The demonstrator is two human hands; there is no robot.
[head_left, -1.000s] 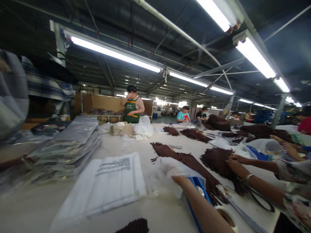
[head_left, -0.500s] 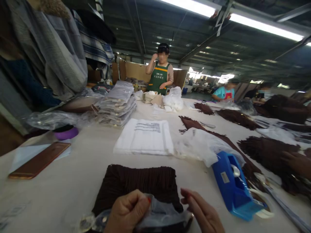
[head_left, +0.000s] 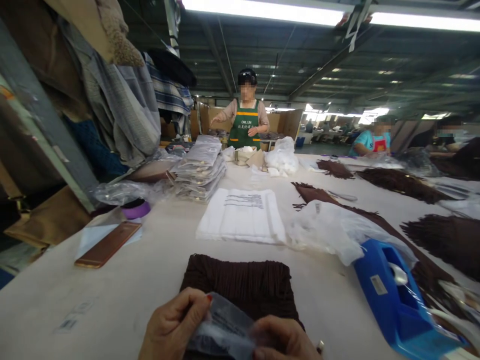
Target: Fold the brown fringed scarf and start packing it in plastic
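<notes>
Between my hands is a small clear plastic bag (head_left: 227, 320) with faint print on it. My left hand (head_left: 176, 320) pinches its upper left edge between thumb and finger. At its right end, my right hand (head_left: 283, 337) has its fingers closed on the bag, slightly blurred. Beneath them lies a folded dark brown fringed cloth (head_left: 240, 280) on the pale table (head_left: 150, 285), its near part hidden by my hands and the bag. Just beyond the cloth is a stack of flat white printed plastic bags (head_left: 242, 217).
A blue tape dispenser (head_left: 401, 305) stands at right, beside crumpled plastic (head_left: 326, 227) and brown fringed cloths (head_left: 442, 240). At left are a phone (head_left: 108, 245), a purple tape roll (head_left: 135, 210) and a pile of bagged goods (head_left: 202, 165). A person in a green apron (head_left: 245, 122) stands across the table.
My right hand has come in from apart and closed on the bag's right end. The bag is now tilted down to the right. The view has swung left.
</notes>
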